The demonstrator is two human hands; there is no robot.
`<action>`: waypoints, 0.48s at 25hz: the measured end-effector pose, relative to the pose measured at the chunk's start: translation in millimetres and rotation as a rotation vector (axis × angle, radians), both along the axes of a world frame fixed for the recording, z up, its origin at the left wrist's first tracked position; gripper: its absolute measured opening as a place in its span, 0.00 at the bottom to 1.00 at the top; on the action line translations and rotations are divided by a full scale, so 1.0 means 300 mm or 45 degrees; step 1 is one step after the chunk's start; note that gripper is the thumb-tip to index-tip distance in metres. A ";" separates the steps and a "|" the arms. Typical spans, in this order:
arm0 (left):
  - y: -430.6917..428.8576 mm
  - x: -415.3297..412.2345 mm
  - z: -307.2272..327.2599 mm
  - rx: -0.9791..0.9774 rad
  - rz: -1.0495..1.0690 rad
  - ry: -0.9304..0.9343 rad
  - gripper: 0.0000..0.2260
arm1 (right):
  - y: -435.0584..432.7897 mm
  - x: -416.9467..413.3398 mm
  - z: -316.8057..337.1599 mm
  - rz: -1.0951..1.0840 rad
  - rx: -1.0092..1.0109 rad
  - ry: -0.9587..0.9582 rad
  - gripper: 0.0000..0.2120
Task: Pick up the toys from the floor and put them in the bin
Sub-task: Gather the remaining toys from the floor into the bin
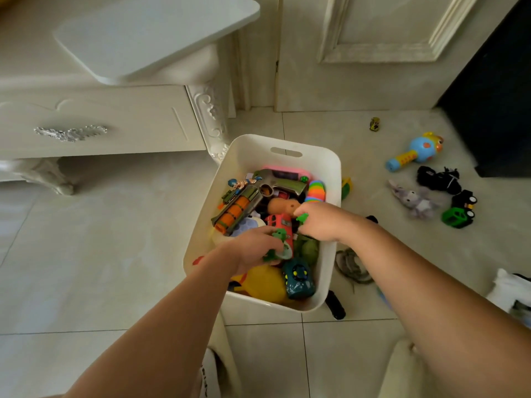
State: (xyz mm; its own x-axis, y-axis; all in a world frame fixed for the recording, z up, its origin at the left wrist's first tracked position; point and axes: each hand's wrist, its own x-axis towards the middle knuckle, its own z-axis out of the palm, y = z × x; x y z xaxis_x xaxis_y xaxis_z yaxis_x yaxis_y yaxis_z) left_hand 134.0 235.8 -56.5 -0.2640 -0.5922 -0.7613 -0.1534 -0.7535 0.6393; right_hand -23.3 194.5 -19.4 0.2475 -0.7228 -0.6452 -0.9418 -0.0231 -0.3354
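Observation:
A white plastic bin (244,156) stands on the tiled floor, full of toys, among them a green and orange toy gun (244,202) and a yellow toy (264,282). Both hands are over the bin. My left hand (253,248) is closed on a small green toy figure (277,244). My right hand (321,221) grips another small green toy (302,217). On the floor to the right lie a blue rattle toy (416,152), a black toy (438,179), a grey plush (416,201), a green and black toy truck (459,211) and a tiny yellow car (375,124).
A white ornate cabinet (100,124) stands left of the bin, a cream door (388,53) behind it. A dark block (494,96) sits far right. A sandal (352,265) and a black object (336,305) lie beside the bin. White items (511,291) lie at the right edge.

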 end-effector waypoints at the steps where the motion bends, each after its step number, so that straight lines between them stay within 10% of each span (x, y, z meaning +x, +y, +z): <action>1: -0.003 -0.025 -0.007 -0.038 0.013 0.065 0.17 | 0.002 -0.014 0.004 -0.157 0.055 -0.183 0.25; 8: -0.031 -0.101 -0.075 -0.460 -0.553 -0.500 0.22 | 0.013 -0.033 -0.026 -0.092 0.053 -0.108 0.33; 12: -0.070 -0.091 0.024 -0.401 -0.120 -0.271 0.16 | -0.025 -0.099 -0.013 -0.390 -0.112 -0.390 0.27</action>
